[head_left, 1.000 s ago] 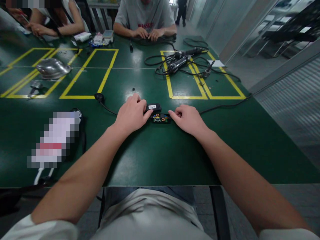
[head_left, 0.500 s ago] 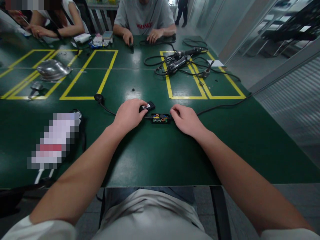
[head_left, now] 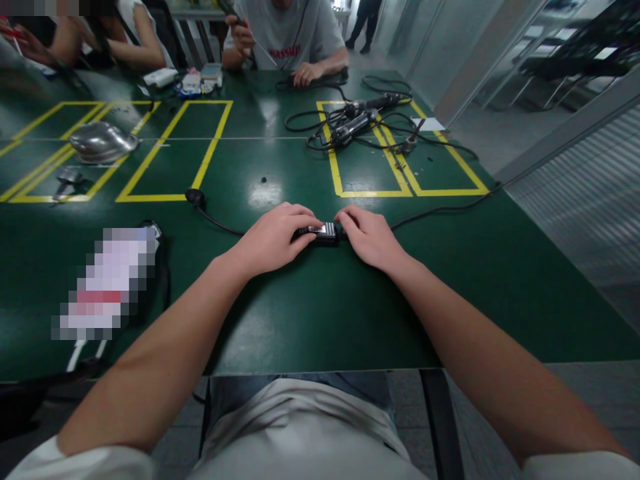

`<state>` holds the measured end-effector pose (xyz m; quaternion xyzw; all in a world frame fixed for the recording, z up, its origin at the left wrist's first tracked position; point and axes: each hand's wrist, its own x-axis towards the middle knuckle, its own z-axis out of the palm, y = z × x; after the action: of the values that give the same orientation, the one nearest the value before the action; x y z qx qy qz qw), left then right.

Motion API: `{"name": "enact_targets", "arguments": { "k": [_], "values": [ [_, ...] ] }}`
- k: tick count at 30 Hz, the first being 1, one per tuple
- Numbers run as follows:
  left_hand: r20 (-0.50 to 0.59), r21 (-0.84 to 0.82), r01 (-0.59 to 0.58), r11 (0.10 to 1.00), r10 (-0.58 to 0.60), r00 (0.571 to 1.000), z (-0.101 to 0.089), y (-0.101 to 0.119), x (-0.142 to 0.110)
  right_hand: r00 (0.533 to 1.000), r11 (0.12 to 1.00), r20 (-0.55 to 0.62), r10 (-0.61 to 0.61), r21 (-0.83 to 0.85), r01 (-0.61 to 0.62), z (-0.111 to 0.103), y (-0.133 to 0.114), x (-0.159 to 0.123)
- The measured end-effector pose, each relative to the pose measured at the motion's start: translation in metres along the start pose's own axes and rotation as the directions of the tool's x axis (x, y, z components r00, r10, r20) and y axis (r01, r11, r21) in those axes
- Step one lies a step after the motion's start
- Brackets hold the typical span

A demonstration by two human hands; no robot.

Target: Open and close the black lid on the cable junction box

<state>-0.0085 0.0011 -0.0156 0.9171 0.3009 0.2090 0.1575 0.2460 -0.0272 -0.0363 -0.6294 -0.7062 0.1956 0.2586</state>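
On the green table in front of me lies a small black electronics case, topped by its black cover [head_left: 329, 229] with a white label. My left hand [head_left: 273, 239] grips the cover by its left part, thumb in front and fingers on top. The case's circuit board is hidden beneath the cover. At the right end of the case, my right hand [head_left: 369, 235] is closed round the black cable [head_left: 435, 211], its fingertips partly hiding it. Another length of cable runs left from under my left hand to a round black plug [head_left: 195, 198].
A strapped, blurred-out device [head_left: 107, 280] lies at left. Beyond are a shiny metal housing [head_left: 103, 141], a small metal part [head_left: 69, 177] and corded black tools [head_left: 355, 127] amid yellow tape outlines. Across the table, a person [head_left: 285, 40] holds a thin-shafted tool.
My left hand has moved right with the cover, from beside the open case to over it, covering the board. My right hand stays nearly still. The person opposite has raised a tool.
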Motion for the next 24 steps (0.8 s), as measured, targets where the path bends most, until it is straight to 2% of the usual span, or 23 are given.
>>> {"name": "enact_targets", "arguments": {
  "k": [8,14,19,24],
  "values": [
    [-0.015,-0.042,0.066,0.997,-0.067,0.998,-0.0042,0.0063,0.0014,1.0,1.0,0.015,-0.001,0.012,0.001,-0.0021,-0.0039,-0.001],
    [0.073,-0.026,0.072,0.997,-0.07,0.995,-0.0018,0.0049,0.0019,1.0,1.0,0.003,-0.013,0.012,0.012,-0.0011,-0.0035,0.0],
    [0.087,-0.025,0.094,0.995,-0.091,0.992,-0.0022,0.0039,0.0014,0.998,1.0,0.058,0.016,0.002,-0.016,-0.0023,-0.0076,0.0001],
    [0.107,-0.033,0.093,0.995,-0.089,0.99,-0.0018,0.0023,0.0021,0.998,1.0,0.056,-0.018,-0.013,0.019,-0.0016,-0.0067,0.0]
  ]
}}
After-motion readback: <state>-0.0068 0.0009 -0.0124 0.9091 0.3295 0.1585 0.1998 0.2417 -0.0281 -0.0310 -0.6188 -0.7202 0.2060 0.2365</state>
